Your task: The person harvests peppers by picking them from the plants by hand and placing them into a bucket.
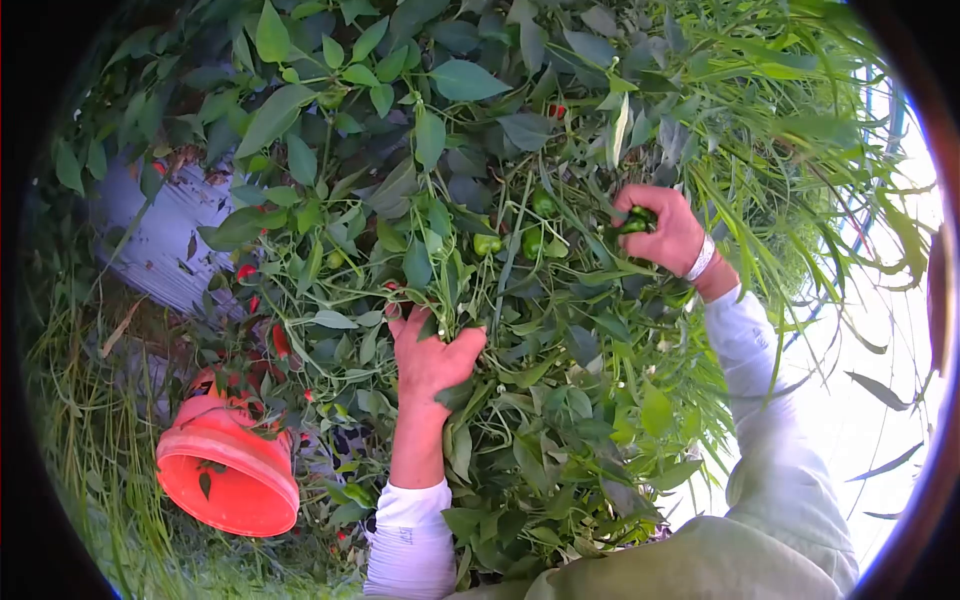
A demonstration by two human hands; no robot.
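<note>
My right hand (665, 238) is closed around small green peppers (638, 220) at the right of the pepper plants (530, 350). Leaves hide part of that grip. Lower and further left, my left hand (432, 362) reaches up into the foliage, thumb and fingers apart with stems and a leaf between them. Some of its fingertips are covered by leaves. Between the two hands hang several more green peppers (487, 244) on their stems.
An orange-red bucket (228, 470) lies tipped at the lower left, its mouth facing me. Red peppers (280, 341) hang near it. White sheeting (165, 235) covers ground at the left. Tall grass (790, 130) grows along the right side.
</note>
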